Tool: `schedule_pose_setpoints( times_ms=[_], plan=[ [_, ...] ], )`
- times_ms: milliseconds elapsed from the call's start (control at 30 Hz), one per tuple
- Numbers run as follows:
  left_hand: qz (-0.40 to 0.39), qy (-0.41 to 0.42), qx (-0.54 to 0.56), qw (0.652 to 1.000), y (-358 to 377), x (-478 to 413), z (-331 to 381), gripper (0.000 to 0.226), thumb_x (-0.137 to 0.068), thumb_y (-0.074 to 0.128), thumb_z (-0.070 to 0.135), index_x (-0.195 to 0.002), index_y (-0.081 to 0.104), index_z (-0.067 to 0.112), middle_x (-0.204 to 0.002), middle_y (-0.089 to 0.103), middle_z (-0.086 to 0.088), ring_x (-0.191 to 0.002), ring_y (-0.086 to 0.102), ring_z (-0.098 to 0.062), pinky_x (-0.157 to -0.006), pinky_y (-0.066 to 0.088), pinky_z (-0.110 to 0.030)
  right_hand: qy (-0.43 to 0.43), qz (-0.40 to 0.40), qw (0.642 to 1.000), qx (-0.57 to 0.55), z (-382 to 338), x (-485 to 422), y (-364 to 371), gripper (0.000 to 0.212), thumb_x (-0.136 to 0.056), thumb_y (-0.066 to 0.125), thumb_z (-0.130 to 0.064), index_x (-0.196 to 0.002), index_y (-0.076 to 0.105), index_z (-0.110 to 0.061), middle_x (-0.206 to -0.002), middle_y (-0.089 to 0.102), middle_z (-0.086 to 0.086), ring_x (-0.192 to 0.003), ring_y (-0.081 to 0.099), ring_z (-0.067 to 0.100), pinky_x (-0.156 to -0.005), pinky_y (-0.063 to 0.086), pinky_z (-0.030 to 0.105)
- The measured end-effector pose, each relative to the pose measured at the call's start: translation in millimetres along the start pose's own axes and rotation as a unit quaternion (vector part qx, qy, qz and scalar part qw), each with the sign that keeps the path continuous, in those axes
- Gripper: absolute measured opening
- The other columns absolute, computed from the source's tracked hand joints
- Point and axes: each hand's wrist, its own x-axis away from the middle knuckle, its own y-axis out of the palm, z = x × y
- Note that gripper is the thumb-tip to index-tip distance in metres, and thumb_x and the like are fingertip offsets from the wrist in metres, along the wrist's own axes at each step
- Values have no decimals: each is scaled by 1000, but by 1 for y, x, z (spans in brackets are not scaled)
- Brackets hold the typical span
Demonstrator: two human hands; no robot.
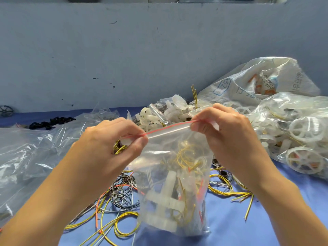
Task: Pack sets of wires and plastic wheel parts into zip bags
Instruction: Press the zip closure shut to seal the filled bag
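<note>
Head: L hand [113, 139], R hand [225, 132] pinch zip bag [170, 183] seal; loose wires [122, 192] beneath.

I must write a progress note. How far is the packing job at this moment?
Done: packed bags lie heaped at the right, and the held bag already contains wires and white parts. In hand: the left hand and right hand pinch its red zip at both ends. Left: loose wires, a parts pile and empty bags lie unpacked.
</note>
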Motion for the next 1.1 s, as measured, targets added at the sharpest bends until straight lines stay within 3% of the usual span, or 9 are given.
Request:
schedule_pose_setpoints(
  times_ms=[167, 300, 400, 500, 600, 700, 800, 967, 1100],
  plan=[
    [22, 11, 7, 1000, -8, 6, -12, 4, -86, 68, 33, -83, 65, 34, -90, 64, 21, -66, 52, 20, -62, 31, 6, 11, 7, 999, 30, 7, -1, -4, 5, -88, 70, -27, -90, 74, -23, -82, 61, -12, -81, 58, 19, -74, 43, 37],
    [93, -41, 37, 994, -19, 9, -30, 12, -87, 60, 49, -87, 65, 38, -91, 67, 24, -83, 61, 10, -67, 39, 0, 51, -16, 998, 40, 16, -4, -18, 5, -87, 72, -21, -90, 73, -25, -89, 67, -8, -85, 64, 21, -79, 48, 39],
    [124, -74, 102, 984, -21, 7, -36, 20, -87, 55, 58, -99, 64, 44, -97, 68, 26, -90, 63, 9, -71, 47, -7, 60, -32, 997, 20, 19, -6, -33, 17, -85, 73, -20, -85, 68, -36, -87, 68, -13, -81, 60, 6, -76, 41, 10],
    [73, -84, 164, 980, -5, 2, -24, 37, -83, 57, 62, -117, 57, 46, -111, 64, 28, -101, 61, 7, -78, 47, -12, 56, -38, 997, 23, 12, -8, -33, 15, -86, 72, -22, -85, 66, -36, -85, 64, -21, -81, 55, 1, -72, 35, 2],
    [31, -91, 177, 979, 17, 0, -14, 31, -87, 63, 54, -115, 61, 41, -108, 65, 28, -100, 62, 5, -79, 47, -13, 58, -40, 997, 8, 8, -7, -31, 14, -86, 70, -25, -83, 65, -37, -85, 63, -26, -81, 56, -3, -70, 35, 1],
    [41, -108, 221, 968, 29, -3, -10, 10, -90, 61, 39, -90, 69, 33, -82, 71, 18, -77, 67, 1, -65, 45, -6, 79, -35, 996, -36, 11, -3, -32, 15, -86, 71, -23, -82, 67, -36, -81, 68, -24, -81, 58, -10, -69, 37, 2],
    [63, -124, 257, 956, 34, -6, -8, 11, -89, 60, 44, -91, 67, 36, -85, 70, 20, -73, 65, 4, -54, 43, -5, 112, -26, 991, -73, 13, 0, -31, 15, -87, 71, -22, -82, 69, -36, -87, 68, -26, -82, 61, -5, -70, 39, 4],
    [9, -102, 281, 954, 42, -10, -10, 12, -86, 61, 44, -91, 69, 36, -87, 73, 12, -82, 68, -4, -71, 48, -9, 128, -35, 989, -72, 9, 0, -28, 11, -89, 70, -22, -85, 71, -32, -86, 69, -27, -83, 62, -6, -70, 39, 4],
    [60, -107, 272, 954, 47, -11, -8, 10, -89, 59, 41, -88, 67, 35, -82, 71, 12, -74, 64, -3, -68, 45, -7, 117, -75, 990, -7, -2, -3, -32, 13, -88, 66, -40, -100, 70, -35, -100, 69, -20, -79, 57, -5, -78, 40, 14]
  ],
)
